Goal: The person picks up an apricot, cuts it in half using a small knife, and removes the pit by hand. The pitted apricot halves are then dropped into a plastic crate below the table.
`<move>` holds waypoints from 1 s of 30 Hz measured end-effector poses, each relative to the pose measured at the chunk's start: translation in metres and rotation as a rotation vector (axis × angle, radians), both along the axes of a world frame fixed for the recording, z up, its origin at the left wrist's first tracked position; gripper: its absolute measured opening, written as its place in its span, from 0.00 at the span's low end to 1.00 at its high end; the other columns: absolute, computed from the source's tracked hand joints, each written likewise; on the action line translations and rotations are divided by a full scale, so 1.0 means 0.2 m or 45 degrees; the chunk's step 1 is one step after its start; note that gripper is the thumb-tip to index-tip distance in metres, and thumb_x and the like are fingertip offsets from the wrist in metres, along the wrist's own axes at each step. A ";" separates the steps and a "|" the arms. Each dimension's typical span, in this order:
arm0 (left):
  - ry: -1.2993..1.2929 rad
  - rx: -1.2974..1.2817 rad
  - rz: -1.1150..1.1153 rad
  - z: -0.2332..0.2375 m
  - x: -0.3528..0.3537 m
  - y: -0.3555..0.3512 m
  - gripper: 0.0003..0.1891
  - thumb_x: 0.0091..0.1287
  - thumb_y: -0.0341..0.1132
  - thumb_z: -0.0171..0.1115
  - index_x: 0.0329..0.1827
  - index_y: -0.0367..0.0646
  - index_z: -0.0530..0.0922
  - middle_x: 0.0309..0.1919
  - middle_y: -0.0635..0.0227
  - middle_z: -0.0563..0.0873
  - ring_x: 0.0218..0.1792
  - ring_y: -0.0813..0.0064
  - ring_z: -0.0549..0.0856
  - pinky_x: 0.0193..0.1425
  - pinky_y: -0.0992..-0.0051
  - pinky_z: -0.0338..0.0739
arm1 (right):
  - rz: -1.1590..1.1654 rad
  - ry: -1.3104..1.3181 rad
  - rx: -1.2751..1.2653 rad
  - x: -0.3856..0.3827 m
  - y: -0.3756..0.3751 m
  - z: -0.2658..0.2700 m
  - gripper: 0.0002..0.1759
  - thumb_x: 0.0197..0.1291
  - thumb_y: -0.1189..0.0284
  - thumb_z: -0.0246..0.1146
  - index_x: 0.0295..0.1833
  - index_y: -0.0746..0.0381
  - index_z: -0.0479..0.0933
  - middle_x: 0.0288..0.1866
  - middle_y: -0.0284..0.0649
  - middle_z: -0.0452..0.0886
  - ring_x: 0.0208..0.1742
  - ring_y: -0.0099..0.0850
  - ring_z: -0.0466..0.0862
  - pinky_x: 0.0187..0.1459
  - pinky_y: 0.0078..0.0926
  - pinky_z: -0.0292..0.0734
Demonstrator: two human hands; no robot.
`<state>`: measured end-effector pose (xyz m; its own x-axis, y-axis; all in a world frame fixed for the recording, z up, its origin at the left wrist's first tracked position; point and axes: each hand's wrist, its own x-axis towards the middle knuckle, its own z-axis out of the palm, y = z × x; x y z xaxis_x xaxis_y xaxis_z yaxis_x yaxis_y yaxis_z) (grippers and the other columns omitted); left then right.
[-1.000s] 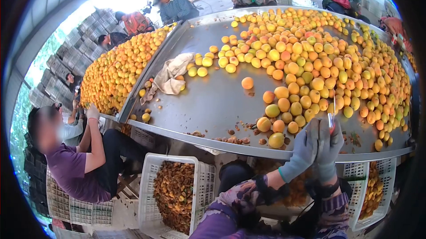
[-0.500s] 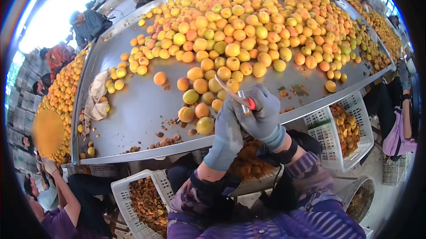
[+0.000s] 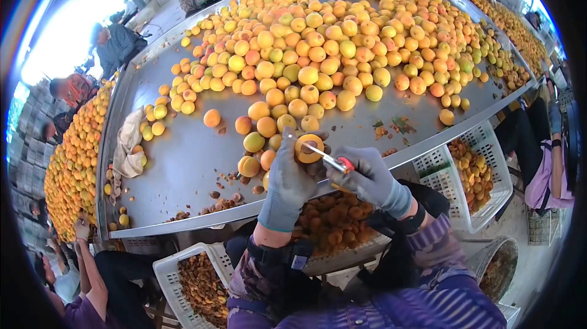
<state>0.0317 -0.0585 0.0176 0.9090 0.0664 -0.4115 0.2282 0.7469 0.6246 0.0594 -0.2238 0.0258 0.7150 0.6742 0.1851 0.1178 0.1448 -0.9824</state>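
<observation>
In the head view, my left hand (image 3: 286, 177) wears a grey glove and holds a cut apricot (image 3: 302, 154) at the table's front edge. The open face of the fruit shows orange flesh around a brown pit. My right hand (image 3: 367, 177), also gloved, grips a small knife (image 3: 331, 160) with a metal and red handle. Its thin blade reaches to the pit in the apricot. Just beyond my hands lie loose whole apricots (image 3: 253, 141). Beneath them, a container under the table edge carries apricot pieces (image 3: 336, 216).
A large heap of apricots (image 3: 306, 36) covers the back of the metal table (image 3: 177, 176). Crumpled cloth (image 3: 129, 146) lies at its left. White crates (image 3: 168, 271) (image 3: 483, 207) with fruit pieces flank me. Other people sit nearby, one hand (image 3: 81, 228) at the left.
My hands were close together with the knife between them. Now they have parted slightly and moved down, and the cut face of the apricot shows. The view has shifted a little.
</observation>
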 end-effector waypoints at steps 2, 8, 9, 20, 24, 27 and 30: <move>-0.043 -0.021 -0.011 -0.02 0.00 0.01 0.28 0.71 0.58 0.48 0.49 0.39 0.79 0.31 0.66 0.82 0.26 0.75 0.77 0.32 0.74 0.72 | -0.014 -0.112 -0.120 0.00 0.00 -0.02 0.09 0.64 0.70 0.63 0.40 0.66 0.77 0.26 0.29 0.74 0.28 0.15 0.68 0.30 0.18 0.67; -0.196 -0.132 -0.020 -0.01 -0.01 0.00 0.18 0.68 0.39 0.54 0.56 0.38 0.75 0.45 0.58 0.81 0.35 0.69 0.81 0.41 0.69 0.77 | -0.200 0.024 0.088 0.03 0.03 -0.09 0.11 0.66 0.68 0.62 0.42 0.67 0.78 0.26 0.29 0.76 0.26 0.15 0.70 0.29 0.15 0.67; -0.259 -0.083 -0.073 -0.01 -0.01 0.00 0.19 0.67 0.36 0.54 0.58 0.37 0.73 0.45 0.57 0.81 0.35 0.67 0.81 0.44 0.68 0.78 | -0.239 0.195 0.158 0.04 0.00 -0.07 0.12 0.68 0.67 0.59 0.39 0.66 0.77 0.23 0.30 0.76 0.22 0.15 0.70 0.26 0.13 0.67; -0.498 0.234 -0.163 0.04 -0.05 -0.09 0.26 0.61 0.16 0.52 0.64 0.39 0.66 0.48 0.53 0.80 0.43 0.64 0.85 0.46 0.70 0.81 | -0.616 0.423 0.945 0.12 0.01 0.14 0.17 0.72 0.57 0.52 0.36 0.58 0.68 0.16 0.26 0.58 0.15 0.18 0.58 0.18 0.18 0.55; -0.503 0.401 -0.203 0.03 -0.06 -0.12 0.27 0.61 0.17 0.53 0.65 0.41 0.64 0.46 0.56 0.80 0.37 0.69 0.85 0.42 0.73 0.81 | -0.578 0.346 0.982 0.12 0.02 0.17 0.18 0.73 0.56 0.51 0.36 0.58 0.67 0.15 0.25 0.55 0.15 0.18 0.56 0.18 0.18 0.52; -0.500 0.446 -0.242 0.06 -0.07 -0.17 0.27 0.62 0.18 0.54 0.65 0.41 0.63 0.43 0.60 0.79 0.33 0.74 0.82 0.38 0.77 0.79 | -0.602 0.394 1.018 0.09 0.06 0.17 0.16 0.73 0.58 0.52 0.38 0.61 0.68 0.14 0.27 0.57 0.14 0.17 0.56 0.18 0.19 0.54; -0.501 0.482 -0.267 0.05 -0.07 -0.18 0.26 0.62 0.20 0.55 0.65 0.40 0.64 0.40 0.64 0.78 0.31 0.78 0.80 0.35 0.79 0.76 | -0.594 0.324 1.066 0.09 0.07 0.16 0.15 0.72 0.62 0.54 0.40 0.64 0.69 0.14 0.29 0.63 0.12 0.17 0.60 0.17 0.19 0.59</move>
<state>0.0170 -0.0948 0.0271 0.9982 -0.0546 -0.0233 0.0441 0.4193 0.9068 0.0773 -0.2105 0.0573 0.9601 0.0364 0.2774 0.1397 0.7967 -0.5880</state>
